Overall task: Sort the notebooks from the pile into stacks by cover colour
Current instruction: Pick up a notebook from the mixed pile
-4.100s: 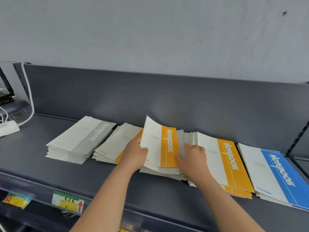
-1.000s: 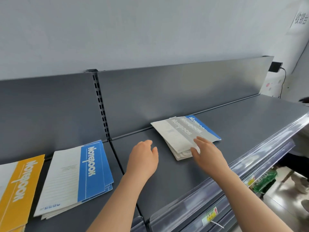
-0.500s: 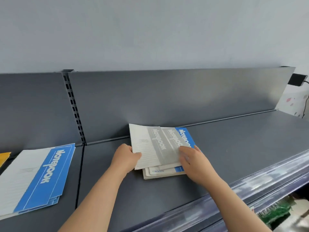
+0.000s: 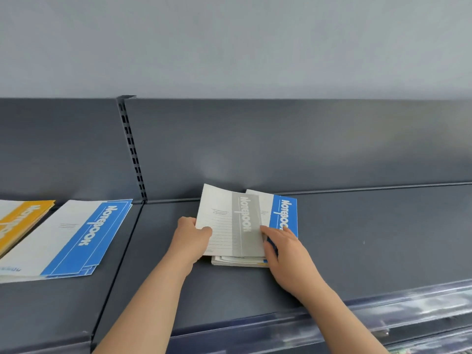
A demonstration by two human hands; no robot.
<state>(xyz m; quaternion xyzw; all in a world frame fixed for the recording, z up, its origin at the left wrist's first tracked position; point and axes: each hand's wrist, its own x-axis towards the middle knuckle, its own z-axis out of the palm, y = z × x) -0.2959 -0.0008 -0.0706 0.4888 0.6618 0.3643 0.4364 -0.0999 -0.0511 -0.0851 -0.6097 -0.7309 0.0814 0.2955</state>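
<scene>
Pile (image 4: 240,261) on the shelf (image 4: 357,238) lies mostly hidden beneath grey notebook (image 4: 229,221); left hand (image 4: 190,238) pinches its 9 o'clock edge, right hand (image 4: 283,249) presses straight fingers at 3 o'clock.

Grey-banded notebook (image 4: 238,226); blue-banded notebook (image 4: 284,213); yellow stack (image 4: 18,221); dark-grey shelf (image 4: 357,238).

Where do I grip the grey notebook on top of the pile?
Grip the grey notebook by its left long edge, from the left: that edge overhangs the pile, so a thumb fits on top and fingers under, as the left hand pinches it. The right hand rests on the blue notebook.
</scene>
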